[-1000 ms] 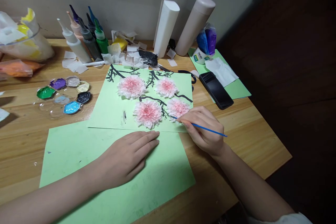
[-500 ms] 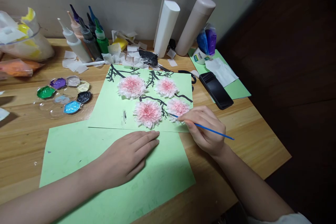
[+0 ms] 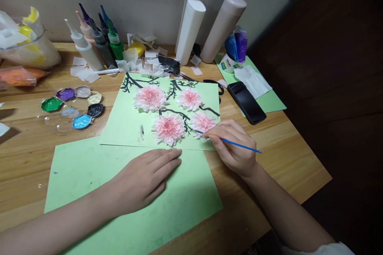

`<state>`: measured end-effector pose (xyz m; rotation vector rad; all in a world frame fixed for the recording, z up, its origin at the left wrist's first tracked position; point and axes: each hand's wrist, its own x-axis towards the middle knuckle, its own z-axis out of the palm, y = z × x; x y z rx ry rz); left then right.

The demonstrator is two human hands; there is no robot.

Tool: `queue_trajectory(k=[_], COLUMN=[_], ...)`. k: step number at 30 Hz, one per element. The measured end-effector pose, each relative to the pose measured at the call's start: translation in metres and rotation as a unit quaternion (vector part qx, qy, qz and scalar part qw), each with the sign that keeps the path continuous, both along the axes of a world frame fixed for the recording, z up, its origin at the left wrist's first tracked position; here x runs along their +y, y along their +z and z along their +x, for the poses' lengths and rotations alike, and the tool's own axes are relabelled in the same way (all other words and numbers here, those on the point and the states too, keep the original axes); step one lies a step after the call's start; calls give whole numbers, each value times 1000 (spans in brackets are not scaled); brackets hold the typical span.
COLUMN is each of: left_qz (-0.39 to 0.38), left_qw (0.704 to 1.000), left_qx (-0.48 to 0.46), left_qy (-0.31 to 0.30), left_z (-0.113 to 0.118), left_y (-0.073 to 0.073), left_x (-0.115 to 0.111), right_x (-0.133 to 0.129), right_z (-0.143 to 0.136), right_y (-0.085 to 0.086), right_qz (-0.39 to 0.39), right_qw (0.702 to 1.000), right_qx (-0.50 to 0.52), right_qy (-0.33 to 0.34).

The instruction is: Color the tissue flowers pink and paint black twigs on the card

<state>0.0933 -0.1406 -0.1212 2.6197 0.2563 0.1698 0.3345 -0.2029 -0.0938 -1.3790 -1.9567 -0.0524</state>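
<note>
In my right hand (image 3: 235, 145) is a blue paintbrush (image 3: 241, 145), pinched near its bristle end. The brush tip points left, over black twigs between the two lower pink-and-white paper flowers; whether it touches the paper I cannot tell. These flowers, such as the lower left one (image 3: 168, 128), sit on a green sheet (image 3: 119, 127) painted with black branches. A grey-black smudge (image 3: 141, 132) marks its lower left. My left hand (image 3: 149, 173) lies flat, fingers stretched, on a second green sheet (image 3: 98, 167) by the painted sheet's lower edge.
A paint palette (image 3: 48, 121) with several colours lies at left. Behind stand several paint bottles (image 3: 89, 53), paper scraps (image 3: 85, 72), a white bottle (image 3: 190, 32) and a beige bottle (image 3: 223, 30). A black phone (image 3: 247, 102) and a white tissue (image 3: 253, 81) lie to the right.
The paintbrush has tilted slightly, its handle end shifting left and up, and its tip moving a little right. My left hand has stayed in place.
</note>
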Motion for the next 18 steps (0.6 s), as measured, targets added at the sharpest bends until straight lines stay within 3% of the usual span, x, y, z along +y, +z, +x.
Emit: queue_trajectory(k=[18], left_qz=[7], left_qw=[1000], left_qx=[13], left_qy=[-4], left_z=[0], left_y=[0], left_x=[0], right_x=[-2], right_z=[2], right_y=[-3], right_qz=[5], right_qw=[999], right_qx=[41], right_qy=[4])
